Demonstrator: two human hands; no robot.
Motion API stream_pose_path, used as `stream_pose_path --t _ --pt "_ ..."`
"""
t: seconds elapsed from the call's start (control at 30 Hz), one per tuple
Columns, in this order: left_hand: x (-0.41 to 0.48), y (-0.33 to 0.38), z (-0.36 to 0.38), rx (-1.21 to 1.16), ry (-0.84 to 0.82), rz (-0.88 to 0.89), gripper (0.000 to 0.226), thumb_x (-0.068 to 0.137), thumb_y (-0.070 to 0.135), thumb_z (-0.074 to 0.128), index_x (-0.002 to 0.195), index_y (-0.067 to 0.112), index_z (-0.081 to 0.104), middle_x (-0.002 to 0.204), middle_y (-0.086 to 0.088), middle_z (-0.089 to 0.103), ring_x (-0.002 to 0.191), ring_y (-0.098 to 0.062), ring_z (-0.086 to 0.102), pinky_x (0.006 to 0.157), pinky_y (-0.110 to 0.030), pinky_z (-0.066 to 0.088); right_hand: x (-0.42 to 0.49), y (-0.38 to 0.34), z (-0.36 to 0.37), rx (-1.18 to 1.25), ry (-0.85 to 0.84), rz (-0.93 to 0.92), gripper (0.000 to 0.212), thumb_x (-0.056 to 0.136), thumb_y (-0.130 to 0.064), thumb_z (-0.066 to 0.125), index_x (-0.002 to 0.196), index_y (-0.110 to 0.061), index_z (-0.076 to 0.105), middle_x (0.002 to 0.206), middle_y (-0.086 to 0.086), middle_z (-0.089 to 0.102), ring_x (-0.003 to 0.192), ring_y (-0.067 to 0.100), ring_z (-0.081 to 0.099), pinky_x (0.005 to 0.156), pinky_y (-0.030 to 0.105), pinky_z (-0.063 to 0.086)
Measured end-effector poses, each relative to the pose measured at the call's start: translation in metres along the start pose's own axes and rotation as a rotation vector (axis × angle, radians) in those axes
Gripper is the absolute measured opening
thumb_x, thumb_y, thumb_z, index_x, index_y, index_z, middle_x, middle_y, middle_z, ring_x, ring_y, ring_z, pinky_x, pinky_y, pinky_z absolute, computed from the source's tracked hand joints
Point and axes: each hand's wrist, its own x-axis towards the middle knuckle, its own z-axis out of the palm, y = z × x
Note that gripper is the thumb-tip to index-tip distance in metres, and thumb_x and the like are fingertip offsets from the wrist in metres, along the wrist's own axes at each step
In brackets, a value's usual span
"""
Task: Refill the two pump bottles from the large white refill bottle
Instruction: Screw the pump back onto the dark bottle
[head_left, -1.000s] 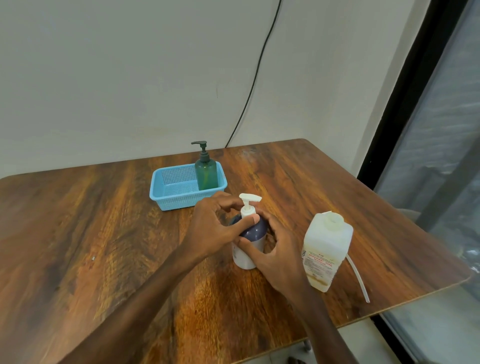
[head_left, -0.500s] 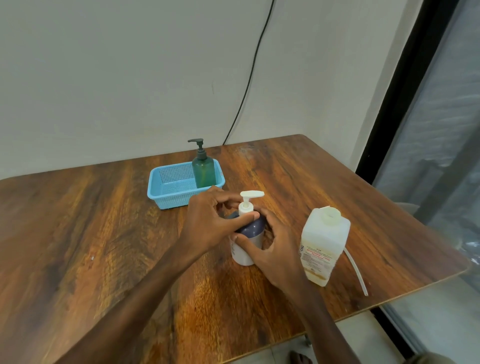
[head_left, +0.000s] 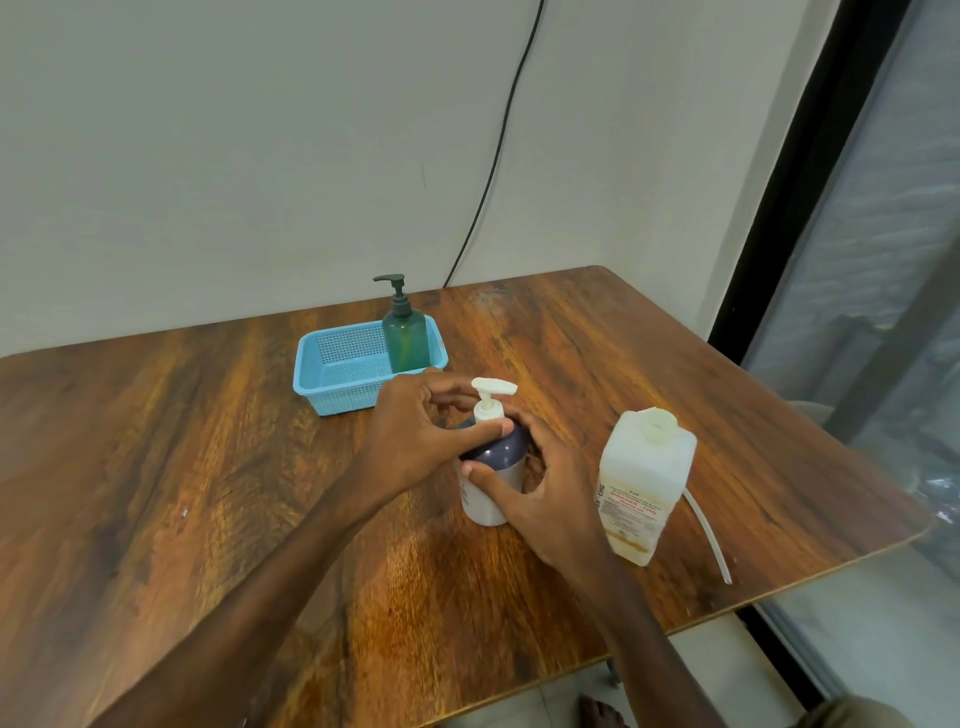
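A white pump bottle (head_left: 487, 506) with a dark blue shoulder and a white pump head stands upright mid-table. My left hand (head_left: 423, 428) pinches the white pump collar from the left. My right hand (head_left: 545, 488) wraps the bottle's body from the right. The large white refill bottle (head_left: 641, 480), capped and labelled, stands upright just right of my right hand. A green pump bottle (head_left: 406, 340) with a dark pump stands inside the blue basket (head_left: 332, 382) behind.
A loose white dip tube (head_left: 709, 538) lies on the wooden table (head_left: 156, 467) right of the refill bottle, near the table's right edge. A black cable (head_left: 498, 150) runs down the wall. A window frame stands at the right.
The pump head has turned, its spout now pointing more to the right. Both hands stay on the white pump bottle. The view has shifted slightly.
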Motion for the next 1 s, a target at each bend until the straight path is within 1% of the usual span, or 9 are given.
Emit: stream_pose_path --t 0.17,0.3,0.43,0.57,0.67,0.73,0.8,0.87,1.0 --pt "-0.003 0.003 -0.001 0.054 0.056 0.034 0.037 0.072 0.034 0.096 0.103 0.02 0.082 0.095 0.012 0.078 0.09 -0.001 0.074 0.076 -0.03 0.063 0.0 0.001 0.0 -0.012 -0.003 -0.007 0.08 0.079 -0.057 0.079 0.148 -0.034 0.045 0.146 -0.018 0.054 0.127 0.001 0.053 0.102 0.02 0.049" --pt "0.001 0.001 -0.003 0.078 -0.023 0.02 0.038 0.075 0.033 0.094 0.109 0.019 0.082 0.102 0.009 0.078 0.095 -0.003 0.073 0.081 -0.034 0.063 0.0 0.0 0.0 -0.014 -0.001 0.001 0.081 0.078 -0.053 0.081 0.148 -0.036 0.043 0.146 -0.019 0.052 0.126 0.0 0.053 0.104 0.021 0.048" --pt "0.004 0.001 -0.005 0.009 -0.15 0.027 0.033 0.083 0.015 0.088 0.115 0.019 0.08 0.11 0.008 0.079 0.106 -0.004 0.074 0.095 -0.039 0.062 0.0 -0.003 0.0 -0.003 0.0 -0.01 0.075 0.079 -0.049 0.083 0.14 -0.046 0.039 0.132 -0.039 0.046 0.117 -0.018 0.051 0.095 0.005 0.044" --pt "0.004 0.002 -0.003 -0.126 -0.268 0.02 0.032 0.092 -0.007 0.07 0.118 0.011 0.073 0.119 0.003 0.078 0.118 -0.012 0.071 0.101 -0.034 0.059 -0.001 -0.002 0.0 0.025 0.007 -0.034 0.08 0.08 -0.048 0.082 0.149 -0.032 0.045 0.143 -0.023 0.054 0.129 -0.003 0.053 0.106 0.023 0.049" --pt "0.001 0.004 0.0 -0.132 -0.261 0.001 0.043 0.091 -0.016 0.063 0.112 0.02 0.071 0.109 0.022 0.077 0.111 0.002 0.07 0.091 -0.018 0.056 -0.001 -0.003 -0.001 0.016 0.002 -0.03 0.077 0.08 -0.047 0.082 0.146 -0.034 0.045 0.139 -0.025 0.053 0.123 -0.006 0.054 0.106 0.023 0.049" --pt "-0.001 0.005 0.003 -0.156 -0.263 -0.025 0.034 0.093 -0.004 0.07 0.114 0.023 0.071 0.111 0.023 0.076 0.112 0.001 0.069 0.093 -0.02 0.057 -0.001 -0.003 -0.001 0.011 -0.005 -0.025 0.077 0.081 -0.047 0.082 0.145 -0.039 0.041 0.135 -0.032 0.048 0.119 -0.015 0.05 0.105 0.017 0.045" --pt "-0.003 0.003 0.008 -0.084 -0.212 -0.007 0.031 0.09 0.03 0.082 0.119 0.03 0.072 0.121 0.017 0.074 0.119 -0.005 0.067 0.101 -0.036 0.058 -0.001 -0.002 -0.001 0.008 -0.001 -0.019 0.075 0.082 -0.046 0.081 0.146 -0.038 0.043 0.14 -0.032 0.047 0.12 -0.017 0.048 0.104 0.013 0.042" --pt "-0.006 -0.001 0.01 0.012 -0.082 -0.028 0.04 0.08 0.053 0.086 0.113 0.036 0.072 0.113 0.016 0.075 0.107 -0.008 0.07 0.091 -0.043 0.06 0.0 -0.001 0.0 -0.012 0.007 -0.018 0.075 0.083 -0.047 0.08 0.148 -0.034 0.046 0.147 -0.023 0.051 0.125 -0.008 0.052 0.106 0.02 0.046" --pt "-0.005 -0.005 0.005 -0.049 0.004 -0.058 0.036 0.075 0.043 0.093 0.101 0.027 0.077 0.094 0.004 0.077 0.088 -0.018 0.073 0.079 -0.049 0.06 -0.001 0.001 0.001 -0.036 0.002 0.005 0.082 0.079 -0.057 0.079 0.15 -0.033 0.043 0.148 -0.016 0.053 0.129 0.005 0.053 0.108 0.034 0.051"
